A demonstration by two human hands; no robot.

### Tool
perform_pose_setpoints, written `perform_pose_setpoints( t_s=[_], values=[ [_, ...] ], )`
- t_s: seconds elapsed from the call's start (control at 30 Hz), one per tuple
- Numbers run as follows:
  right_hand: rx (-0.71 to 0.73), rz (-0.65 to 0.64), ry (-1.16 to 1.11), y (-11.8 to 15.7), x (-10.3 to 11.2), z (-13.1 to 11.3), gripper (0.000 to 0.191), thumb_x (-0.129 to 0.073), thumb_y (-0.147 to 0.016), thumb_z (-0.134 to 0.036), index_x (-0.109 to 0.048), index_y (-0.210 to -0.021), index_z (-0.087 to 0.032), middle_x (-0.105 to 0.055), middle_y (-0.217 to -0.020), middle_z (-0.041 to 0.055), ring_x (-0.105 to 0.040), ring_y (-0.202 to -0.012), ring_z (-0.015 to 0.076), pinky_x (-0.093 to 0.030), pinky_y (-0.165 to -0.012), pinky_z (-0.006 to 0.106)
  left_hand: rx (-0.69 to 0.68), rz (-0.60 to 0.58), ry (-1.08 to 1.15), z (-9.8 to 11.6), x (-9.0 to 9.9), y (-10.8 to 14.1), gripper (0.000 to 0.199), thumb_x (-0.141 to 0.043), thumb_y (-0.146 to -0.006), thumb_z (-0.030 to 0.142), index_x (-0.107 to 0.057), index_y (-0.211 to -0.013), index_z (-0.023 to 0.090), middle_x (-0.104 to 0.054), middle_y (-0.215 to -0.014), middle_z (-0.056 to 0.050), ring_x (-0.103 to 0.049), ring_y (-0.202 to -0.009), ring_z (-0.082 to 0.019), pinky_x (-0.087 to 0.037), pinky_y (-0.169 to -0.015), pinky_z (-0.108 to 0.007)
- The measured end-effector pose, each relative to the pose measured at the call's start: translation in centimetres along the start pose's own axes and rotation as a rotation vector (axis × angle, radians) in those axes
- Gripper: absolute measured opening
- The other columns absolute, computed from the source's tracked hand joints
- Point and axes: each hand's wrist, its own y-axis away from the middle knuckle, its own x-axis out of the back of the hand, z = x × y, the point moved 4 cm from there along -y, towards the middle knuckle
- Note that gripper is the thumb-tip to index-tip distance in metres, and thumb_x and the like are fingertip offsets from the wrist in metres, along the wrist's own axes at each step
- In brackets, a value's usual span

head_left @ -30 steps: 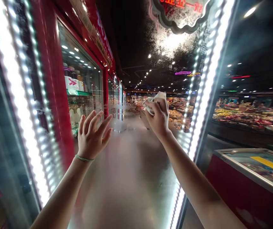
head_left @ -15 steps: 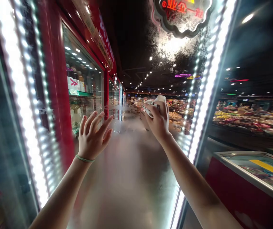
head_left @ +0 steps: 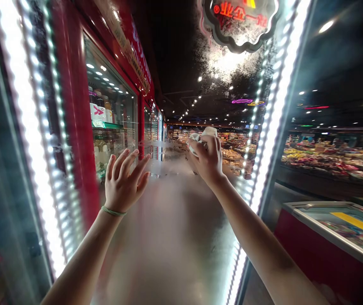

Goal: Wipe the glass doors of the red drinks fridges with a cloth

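Fingers (head_left: 192,146) of right hand (head_left: 209,161) | cloth (head_left: 210,131): white, crumpled, bunched

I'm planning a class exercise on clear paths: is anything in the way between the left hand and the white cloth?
Nothing visible stands in the gap between the left hand and the white cloth. At the cloth itself, the right hand is in the way, its fingers covering part of it.

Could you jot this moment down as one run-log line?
left hand: open, green band at wrist | right hand: holding crumpled white cloth | around: red-framed cabinet, bright light strip, chest freezer
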Motion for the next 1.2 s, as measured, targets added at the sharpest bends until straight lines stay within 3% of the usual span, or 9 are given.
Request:
perform_pose_setpoints(
  t_s=[0.17,0.4,0.9,1.03,1.2],
  values=[
    [-0.050,-0.059,-0.053,-0.1,-0.3,0.3,0.029,-0.069,-0.095,-0.015,-0.070,-0.118,-0.034,-0.060,-0.106,0.0060,-0.057,-0.098,0.0239,-0.056,-0.085,0.041,0.039,-0.022,0.060,0.0,-0.1,0.1,0.068,-0.071,-0.096,0.032,-0.049,-0.160,0.041,-0.061,-0.155,-0.007,-0.054,-0.148,-0.033,-0.030,-0.132,-0.054],
    [-0.090,-0.002,-0.037,-0.3,-0.1,0.8,0.028,-0.067,-0.096,-0.015,-0.068,-0.117,-0.035,-0.057,-0.105,0.0052,-0.056,-0.098,0.0235,-0.055,-0.087,0.043,0.025,-0.022,0.046,-0.1,-0.1,0.2,0.069,-0.071,-0.096,0.032,-0.048,-0.160,0.040,-0.061,-0.154,-0.008,-0.053,-0.148,-0.033,-0.030,-0.132,-0.054],
    [0.006,-0.059,-0.109,-1.2,-0.6,-0.3,0.032,-0.067,-0.095,-0.014,-0.065,-0.120,-0.034,-0.057,-0.106,0.0048,-0.058,-0.098,0.0234,-0.056,-0.086,0.041,0.001,-0.004,0.009,0.0,0.0,0.2,0.070,-0.072,-0.096,0.033,-0.048,-0.161,0.038,-0.063,-0.151,-0.009,-0.055,-0.147,-0.033,-0.031,-0.131,-0.052],
    [-0.075,-0.055,-0.081,-1.3,-0.6,-0.2,0.034,-0.066,-0.096,-0.014,-0.064,-0.122,-0.036,-0.057,-0.107,0.0055,-0.059,-0.103,0.0258,-0.056,-0.091,0.047,0.010,-0.014,0.024,-0.1,0.1,0.2,0.069,-0.071,-0.096,0.033,-0.048,-0.161,0.039,-0.062,-0.153,-0.008,-0.055,-0.147,-0.033,-0.031,-0.131,-0.052],
    [0.059,-0.159,-0.160,-0.2,-0.9,-0.4,0.032,-0.065,-0.096,-0.017,-0.060,-0.123,-0.033,-0.056,-0.112,0.0065,-0.058,-0.107,0.0263,-0.055,-0.092,0.045,0.004,-0.007,0.022,-0.2,0.1,0.2,0.066,-0.070,-0.096,0.033,-0.050,-0.159,0.038,-0.063,-0.152,-0.008,-0.055,-0.147,-0.032,-0.032,-0.131,-0.051]
  ],
)
